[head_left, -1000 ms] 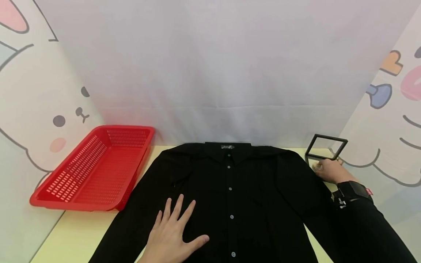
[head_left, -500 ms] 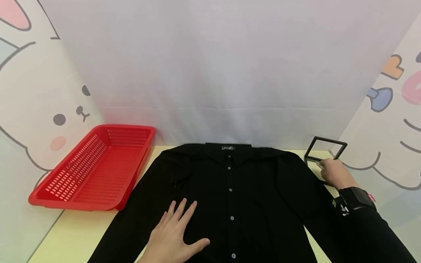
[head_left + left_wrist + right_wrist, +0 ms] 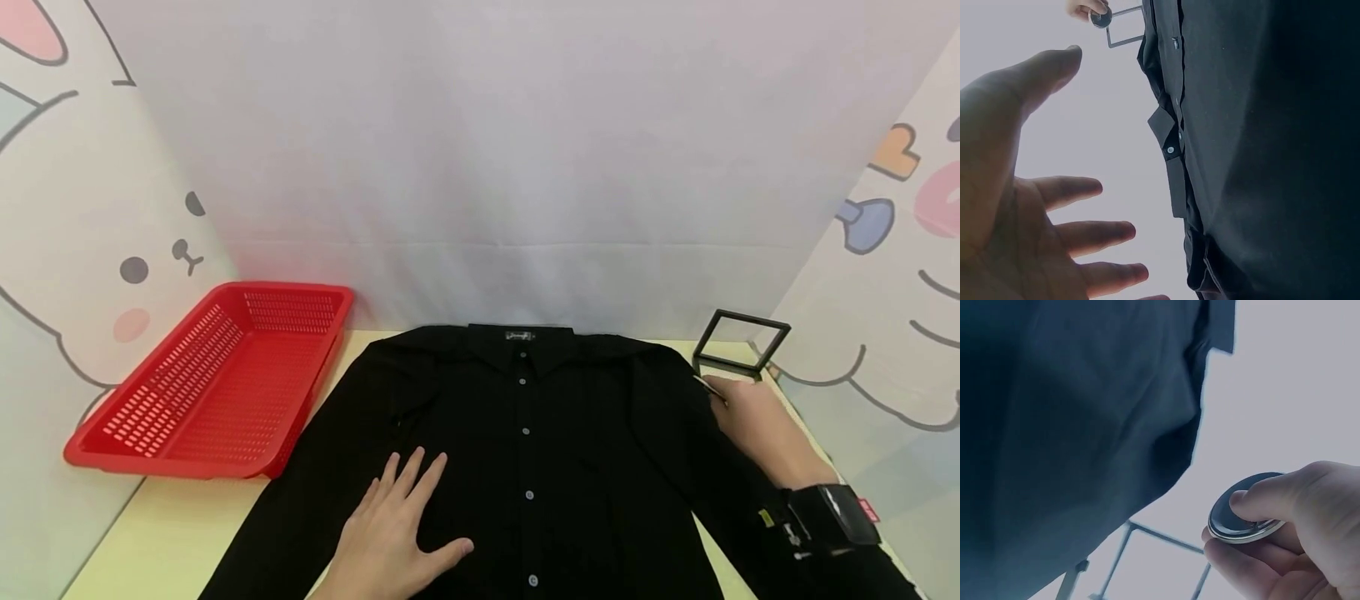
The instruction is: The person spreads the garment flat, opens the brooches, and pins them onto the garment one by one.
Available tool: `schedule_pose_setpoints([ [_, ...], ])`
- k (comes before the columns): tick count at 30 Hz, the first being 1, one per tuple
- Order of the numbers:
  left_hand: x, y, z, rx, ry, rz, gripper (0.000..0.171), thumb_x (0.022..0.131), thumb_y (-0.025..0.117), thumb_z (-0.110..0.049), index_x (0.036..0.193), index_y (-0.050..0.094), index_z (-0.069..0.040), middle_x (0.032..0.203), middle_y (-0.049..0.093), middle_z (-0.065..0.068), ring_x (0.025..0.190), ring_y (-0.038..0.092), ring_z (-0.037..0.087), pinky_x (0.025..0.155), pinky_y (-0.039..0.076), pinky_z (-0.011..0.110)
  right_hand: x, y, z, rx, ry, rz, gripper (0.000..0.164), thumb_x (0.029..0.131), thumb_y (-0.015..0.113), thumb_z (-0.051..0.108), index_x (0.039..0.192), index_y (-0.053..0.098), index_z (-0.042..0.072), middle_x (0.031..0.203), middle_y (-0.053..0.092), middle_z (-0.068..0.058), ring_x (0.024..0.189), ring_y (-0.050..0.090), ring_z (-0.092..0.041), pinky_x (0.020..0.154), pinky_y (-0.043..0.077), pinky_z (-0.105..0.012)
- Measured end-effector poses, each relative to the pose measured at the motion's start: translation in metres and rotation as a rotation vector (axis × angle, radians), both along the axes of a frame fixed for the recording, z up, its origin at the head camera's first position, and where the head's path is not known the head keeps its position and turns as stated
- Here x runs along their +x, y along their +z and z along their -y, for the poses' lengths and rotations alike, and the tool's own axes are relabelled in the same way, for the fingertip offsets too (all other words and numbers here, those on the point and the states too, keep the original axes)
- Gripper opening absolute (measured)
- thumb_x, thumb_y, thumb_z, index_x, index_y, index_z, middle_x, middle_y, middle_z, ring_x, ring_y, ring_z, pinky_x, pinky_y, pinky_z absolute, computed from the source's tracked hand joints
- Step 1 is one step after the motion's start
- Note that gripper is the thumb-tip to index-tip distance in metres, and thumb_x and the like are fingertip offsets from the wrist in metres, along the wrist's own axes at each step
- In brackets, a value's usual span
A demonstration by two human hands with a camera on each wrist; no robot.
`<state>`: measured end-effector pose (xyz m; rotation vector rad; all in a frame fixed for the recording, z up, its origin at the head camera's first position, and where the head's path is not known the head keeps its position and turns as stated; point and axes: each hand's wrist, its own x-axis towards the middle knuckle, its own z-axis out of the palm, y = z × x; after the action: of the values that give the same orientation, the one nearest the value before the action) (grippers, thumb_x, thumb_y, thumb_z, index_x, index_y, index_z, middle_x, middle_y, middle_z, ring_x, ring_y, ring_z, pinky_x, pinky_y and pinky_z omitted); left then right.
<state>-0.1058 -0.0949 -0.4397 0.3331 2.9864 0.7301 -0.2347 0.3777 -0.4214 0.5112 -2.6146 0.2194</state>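
Note:
A black button-up shirt (image 3: 480, 433) lies spread on the table, its collar toward the back wall. My left hand (image 3: 397, 533) is over the shirt's left front in the head view, fingers spread and holding nothing. Beside the shirt's right shoulder, my right hand (image 3: 757, 425) pinches a round badge (image 3: 1225, 514) between thumb and fingers. The badge has a dark face and a silvery rim, and my thumb covers part of it. In the head view only the thin edge of the badge shows.
A red plastic basket (image 3: 172, 468) with perforated walls stands at the left beside the shirt's sleeve. At the back right is a small black open frame (image 3: 753, 318), just beyond my right hand. A white curtain (image 3: 502, 167) and printed side panels surround the pale yellow table (image 3: 172, 525).
My right hand has drawn back from the black frame toward the shirt's shoulder, bringing the badge along. The left hand has stayed nearly in place over the shirt.

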Motion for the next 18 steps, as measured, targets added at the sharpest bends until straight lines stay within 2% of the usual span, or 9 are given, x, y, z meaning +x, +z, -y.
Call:
schedule_pose_setpoints([
  [2,0.000,0.000,-0.001,-0.004,-0.002,-0.018,0.095,0.080,0.075,-0.070,0.159,0.040,-0.030,0.162,0.043,0.012,0.150,0.037,0.046,0.112,0.040,0.067,0.011,0.003,0.008,-0.010,-0.008,0.007,0.013,0.084,0.068,-0.014,0.089,0.067,-0.002,0.062,0.056,-0.008,0.051,0.036,-0.011,0.054,0.029,-0.031],
  [5,0.000,0.001,-0.003,-0.008,-0.002,-0.029,0.096,0.079,0.076,-0.070,0.159,0.040,-0.031,0.161,0.044,0.011,0.149,0.038,0.046,0.111,0.041,0.066,0.029,0.007,0.022,-0.015,-0.023,0.024,0.032,0.087,0.069,-0.011,0.118,0.070,-0.008,0.062,0.057,-0.007,0.049,0.033,-0.007,0.053,0.027,-0.028],
  [6,0.000,0.001,-0.003,-0.010,-0.002,-0.036,0.096,0.079,0.076,-0.070,0.159,0.040,-0.031,0.161,0.044,0.011,0.149,0.038,0.046,0.111,0.042,0.066,0.034,0.008,0.026,-0.024,-0.027,0.032,0.033,0.088,0.069,-0.010,0.121,0.069,-0.007,0.059,0.052,-0.003,0.048,0.030,-0.006,0.053,0.024,-0.026],
  [7,0.000,0.002,-0.003,-0.009,-0.001,-0.039,0.096,0.079,0.076,-0.070,0.159,0.041,-0.031,0.161,0.044,0.011,0.149,0.039,0.045,0.111,0.042,0.066,0.039,0.008,0.032,-0.032,-0.030,0.035,0.034,0.089,0.069,-0.010,0.123,0.069,-0.006,0.058,0.046,0.001,0.048,0.025,-0.005,0.053,0.022,-0.025],
  [9,0.000,0.002,-0.004,-0.009,-0.002,-0.043,0.095,0.079,0.076,-0.070,0.159,0.041,-0.031,0.161,0.045,0.011,0.148,0.039,0.045,0.111,0.042,0.066,0.046,0.008,0.043,-0.052,-0.027,0.042,0.033,0.090,0.068,-0.009,0.124,0.068,-0.005,0.058,0.044,0.005,0.048,0.024,-0.003,0.053,0.022,-0.024],
  [13,-0.001,0.001,-0.006,-0.001,-0.003,-0.065,0.094,0.079,0.077,-0.069,0.158,0.043,-0.031,0.160,0.046,0.010,0.148,0.041,0.044,0.109,0.044,0.066,0.054,0.008,0.065,-0.084,-0.011,0.061,0.032,0.090,0.070,-0.008,0.122,0.070,-0.003,0.062,0.052,0.003,0.048,0.027,0.000,0.050,0.026,-0.022],
  [18,-0.005,0.003,-0.012,0.021,0.006,-0.076,0.092,0.079,0.078,-0.068,0.157,0.043,-0.034,0.161,0.045,0.007,0.149,0.040,0.042,0.110,0.043,0.065,0.055,0.016,0.096,-0.093,0.037,0.081,0.032,0.090,0.072,-0.006,0.121,0.071,-0.001,0.067,0.058,0.002,0.050,0.031,0.003,0.051,0.029,-0.021],
])
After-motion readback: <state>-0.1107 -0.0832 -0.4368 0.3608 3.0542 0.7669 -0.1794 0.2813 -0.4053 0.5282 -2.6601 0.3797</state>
